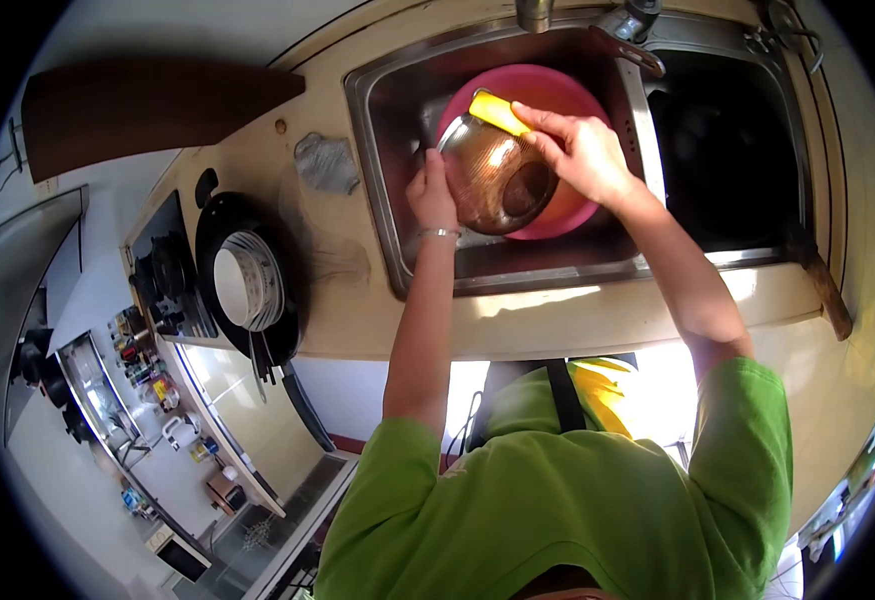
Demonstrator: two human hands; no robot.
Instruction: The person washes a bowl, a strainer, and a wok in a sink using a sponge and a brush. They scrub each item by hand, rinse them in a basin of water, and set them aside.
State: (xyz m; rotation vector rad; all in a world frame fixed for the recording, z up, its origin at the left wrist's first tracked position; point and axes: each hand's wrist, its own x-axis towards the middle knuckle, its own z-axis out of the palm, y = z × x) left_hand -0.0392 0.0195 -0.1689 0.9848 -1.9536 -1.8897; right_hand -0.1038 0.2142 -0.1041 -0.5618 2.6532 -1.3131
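I've got the left hand (431, 196) clamped on the near-left rim of the metal bowl (497, 178), holding it tilted over the pink basin (557, 95) inside the left sink (397, 170). Right hand (582, 150) pinches a yellow sponge (498, 112) against the bowl's far rim. Both grips are closed on their items, fingers wrapped narrow.

My read on doing the scrub well: keep the left hand firm as the anchor so the bowl doesn't spin, and work the sponge around the rim and then the inner wall. Keep the bowl low over the basin so drips land there.

Edges and room:
- Tap (534, 12) sits just beyond the bowl at the far side; risk of knocking the rim on it if the bowl lifts.
- Divider between the sinks runs just right of the right hand, so elbow travel that way is tight.
- Right sink (722, 150) is dark; can't tell what's in it.
- Desk (257, 160) left of the sink is mostly open, with a grey cloth (326, 162) near the sink edge.
- Further left, a pan (247, 285) holding stacked plates sits beside the stove (162, 270), well apart from the hands.
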